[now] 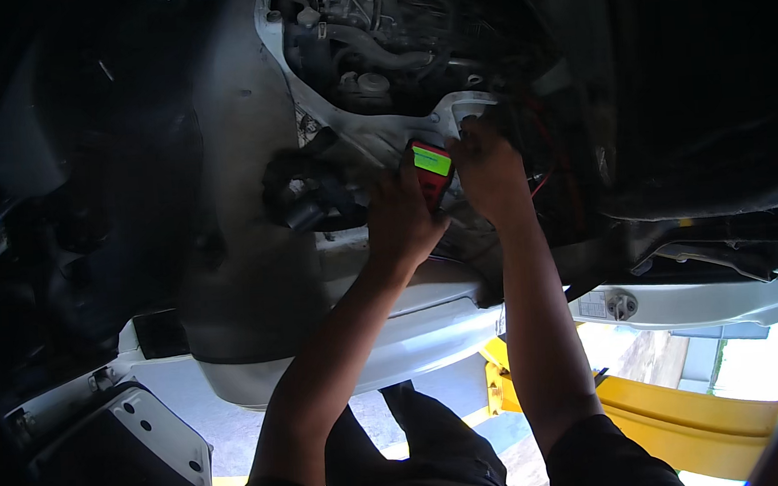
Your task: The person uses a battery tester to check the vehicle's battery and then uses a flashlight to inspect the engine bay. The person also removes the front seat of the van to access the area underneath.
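The left hand (403, 222) grips a red meter (433, 169) close beside the right hand (493, 172), grasp unclear, near a metal edge (448, 107).

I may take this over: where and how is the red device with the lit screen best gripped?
Probably by the long edges of the red device, below its lit screen, from the lower left, as the left hand comes: the body looks oblong, and its upper-end screen faces the wearer.

Red handheld device (432, 188), green screen (433, 161); yellow beam (692, 422).
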Demonstrator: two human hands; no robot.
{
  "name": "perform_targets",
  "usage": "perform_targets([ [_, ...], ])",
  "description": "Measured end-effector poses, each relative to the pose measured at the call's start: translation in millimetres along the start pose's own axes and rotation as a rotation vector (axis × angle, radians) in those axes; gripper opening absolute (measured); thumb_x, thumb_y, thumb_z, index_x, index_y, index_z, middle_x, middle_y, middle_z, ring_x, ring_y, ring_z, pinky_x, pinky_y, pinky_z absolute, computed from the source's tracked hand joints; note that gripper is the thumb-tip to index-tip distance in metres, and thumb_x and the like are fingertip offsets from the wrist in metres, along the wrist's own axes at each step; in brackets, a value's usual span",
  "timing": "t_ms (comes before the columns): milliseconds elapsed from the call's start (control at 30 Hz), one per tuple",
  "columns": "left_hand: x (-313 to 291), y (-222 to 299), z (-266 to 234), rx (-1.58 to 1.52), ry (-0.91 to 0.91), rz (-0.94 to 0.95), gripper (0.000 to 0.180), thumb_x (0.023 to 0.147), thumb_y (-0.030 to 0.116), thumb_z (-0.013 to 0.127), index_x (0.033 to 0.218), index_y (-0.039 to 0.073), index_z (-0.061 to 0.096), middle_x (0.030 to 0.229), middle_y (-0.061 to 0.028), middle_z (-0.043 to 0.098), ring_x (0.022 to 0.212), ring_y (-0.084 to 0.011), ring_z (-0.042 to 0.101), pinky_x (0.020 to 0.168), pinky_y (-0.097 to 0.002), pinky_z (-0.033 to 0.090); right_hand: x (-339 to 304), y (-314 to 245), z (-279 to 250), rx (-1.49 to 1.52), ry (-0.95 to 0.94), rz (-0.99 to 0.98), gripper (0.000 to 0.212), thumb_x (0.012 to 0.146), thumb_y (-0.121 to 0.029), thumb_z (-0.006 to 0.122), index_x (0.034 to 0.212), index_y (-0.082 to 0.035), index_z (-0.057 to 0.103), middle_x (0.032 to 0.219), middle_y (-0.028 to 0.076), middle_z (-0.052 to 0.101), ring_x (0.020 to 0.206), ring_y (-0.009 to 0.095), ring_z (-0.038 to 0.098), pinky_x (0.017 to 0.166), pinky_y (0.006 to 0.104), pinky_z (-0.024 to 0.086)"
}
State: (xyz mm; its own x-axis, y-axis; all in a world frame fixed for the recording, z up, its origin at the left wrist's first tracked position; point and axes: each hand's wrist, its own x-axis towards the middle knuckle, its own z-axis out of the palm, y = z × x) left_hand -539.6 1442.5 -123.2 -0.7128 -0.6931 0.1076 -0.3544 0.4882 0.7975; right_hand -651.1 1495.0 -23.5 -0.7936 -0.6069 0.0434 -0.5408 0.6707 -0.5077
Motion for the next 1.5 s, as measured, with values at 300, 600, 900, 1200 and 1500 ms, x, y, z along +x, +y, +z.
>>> perform_targets([
  [300,-51,1,-44,-0.449,0.038,0.189,0.106,0.082,0.013,0.081,0.163,-0.003,0.013,0.149,-0.0286,0.041,0.133,-0.043,0.052,0.113,-0.0504,0.043,-81,28,23,1.081,-0.421,0.091,0.079,0.091,-0.002,0.073,0.158,0.001,0.03,0.132,0.018,0.061,0.116,0.027,0.067,0.092,0.0386,0.06],
  [600,-74,-37,-97,-1.061,-0.284,-0.093,0.078,0.096,0.0,0.06,0.166,0.007,0.024,0.158,-0.0168,0.045,0.134,-0.0237,0.055,0.114,-0.0418,0.043,-84,5,33,1.182,-0.426,0.063,0.093,0.085,0.004,0.072,0.161,-0.001,0.019,0.127,0.014,0.061,0.115,0.021,0.064,0.099,0.0358,0.055],
  [900,-79,-52,-102,-1.049,-0.311,-0.132,0.076,0.096,0.001,0.063,0.164,0.006,0.029,0.154,-0.0146,0.05,0.128,-0.023,0.055,0.113,-0.0412,0.042,-87,-2,38,0.923,-0.369,-0.035,0.092,0.084,-0.003,0.072,0.158,0.004,0.018,0.126,0.016,0.061,0.111,0.02,0.063,0.097,0.0347,0.055],
  [1200,-76,-49,-110,-1.018,-0.322,-0.137,0.075,0.097,-0.001,0.062,0.164,0.004,0.029,0.153,-0.0163,0.05,0.129,-0.0241,0.056,0.113,-0.0418,0.042,-87,-6,36,0.872,-0.374,-0.027,0.094,0.084,-0.005,0.073,0.158,0.006,0.017,0.126,0.017,0.061,0.113,0.02,0.063,0.099,0.0362,0.054],
  [1500,-81,-63,-115,-0.663,-0.146,-0.023,0.047,0.101,-0.001,0.059,0.148,0.003,0.053,0.13,-0.0132,0.07,0.116,-0.0178,0.067,0.097,-0.0323,0.051,-85,-5,34,1.036,-0.304,0.094,0.076,0.081,0.0,0.076,0.148,-0.005,0.041,0.124,0.008,0.06,0.114,0.017,0.06,0.1,0.0351,0.052],
])
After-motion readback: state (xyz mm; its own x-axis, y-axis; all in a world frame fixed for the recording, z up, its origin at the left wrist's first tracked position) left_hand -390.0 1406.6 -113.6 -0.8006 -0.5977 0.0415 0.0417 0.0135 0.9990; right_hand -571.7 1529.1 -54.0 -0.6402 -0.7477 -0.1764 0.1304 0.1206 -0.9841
